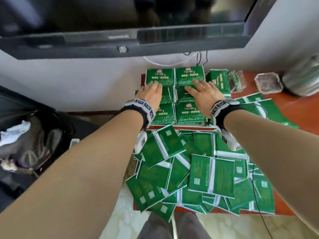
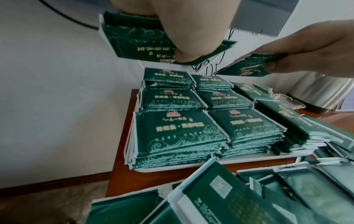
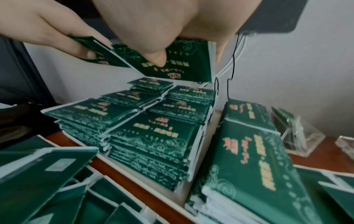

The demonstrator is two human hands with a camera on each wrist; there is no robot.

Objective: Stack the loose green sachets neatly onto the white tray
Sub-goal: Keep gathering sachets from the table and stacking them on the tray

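Observation:
Several neat stacks of green sachets fill the white tray at the table's far left. My left hand hovers over the far left stacks and grips a small bundle of sachets, thumb on top. My right hand hovers over the far right stacks and pinches another bundle of sachets. Both bundles are held above the tray, face up. A big loose heap of green sachets lies on the near part of the table, mostly back side up.
A further sachet stack stands right of the tray, beside a clear plastic box, a glass dish and a silver bag. A television hangs on the wall above. A black-lined bin stands at the left.

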